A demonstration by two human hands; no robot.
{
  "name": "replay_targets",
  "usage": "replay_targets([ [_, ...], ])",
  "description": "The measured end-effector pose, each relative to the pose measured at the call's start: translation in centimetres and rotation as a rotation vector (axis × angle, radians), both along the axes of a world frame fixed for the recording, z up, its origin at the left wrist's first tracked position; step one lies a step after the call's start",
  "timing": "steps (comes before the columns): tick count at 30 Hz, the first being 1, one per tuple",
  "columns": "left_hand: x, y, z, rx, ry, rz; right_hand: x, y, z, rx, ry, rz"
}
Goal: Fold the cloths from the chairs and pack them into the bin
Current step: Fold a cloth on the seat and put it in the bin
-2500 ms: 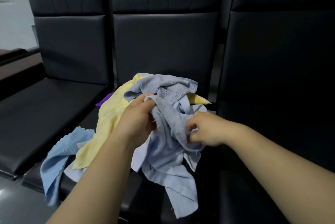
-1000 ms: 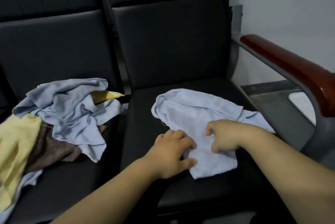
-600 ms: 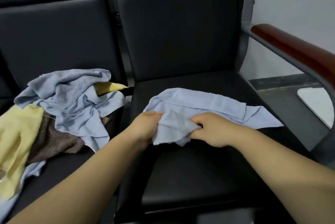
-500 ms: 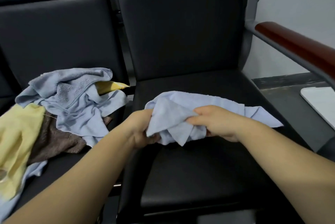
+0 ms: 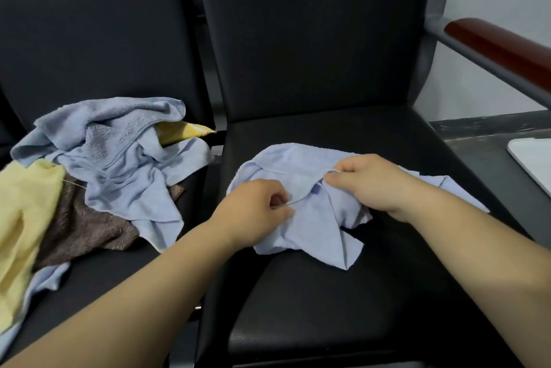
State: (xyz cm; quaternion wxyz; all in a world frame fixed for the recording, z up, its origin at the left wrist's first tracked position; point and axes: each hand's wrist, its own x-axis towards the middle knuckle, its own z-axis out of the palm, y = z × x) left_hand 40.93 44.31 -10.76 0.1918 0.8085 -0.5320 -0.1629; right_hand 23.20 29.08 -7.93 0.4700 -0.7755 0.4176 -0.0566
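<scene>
Well, from where I stand the job has barely begun. One light blue cloth [image 5: 310, 227] lies crumpled on the seat of the right-hand chair [image 5: 328, 323], not flat and with no clean fold in it. The person's left hand [image 5: 256, 212] pinches a thin edge of it between thumb and curled fingers. The right hand [image 5: 369, 183] grips a raised ridge of the same cloth just beside it. I'd judge they are hunting for the hems so as to spread it out before a first fold.

Everything else waits. A heap [image 5: 128, 171] sits on the neighbouring seat to the left, with a blue towel [image 5: 104, 120] on top and a yellow cloth [image 5: 24, 218] and a brown one [image 5: 80, 227] beneath, all unfolded. No bin shows clearly; a white corner [image 5: 533, 165] at the far right could be anything.

As for room, bare black cushion lies in front of the cloth and behind it, enough to lay it flat. Its right tail runs toward the seat's outer edge, below the wood-topped armrest [image 5: 501, 45]. On the other side the heap spills close to the gap between the chairs.
</scene>
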Motion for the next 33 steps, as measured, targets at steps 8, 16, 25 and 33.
replay_targets([
  [8, 1.3, -0.5, 1.7, -0.199, 0.543, 0.23, -0.6, -0.5, 0.4, 0.069, -0.061, -0.088],
  [16, 1.6, 0.4, 5.3, -0.436, 1.115, 0.366, -0.7, 0.7, 2.2, 0.348, -0.246, -0.032],
  [25, 1.7, 1.3, 6.4, -0.54, 1.258, 0.559, -1.3, 1.5, 3.4, 0.023, -0.081, 0.107],
  [33, 2.2, 1.5, 6.1, -0.39, 1.172, 0.435, -1.0, 2.0, 2.7, -0.322, -0.087, -0.042],
])
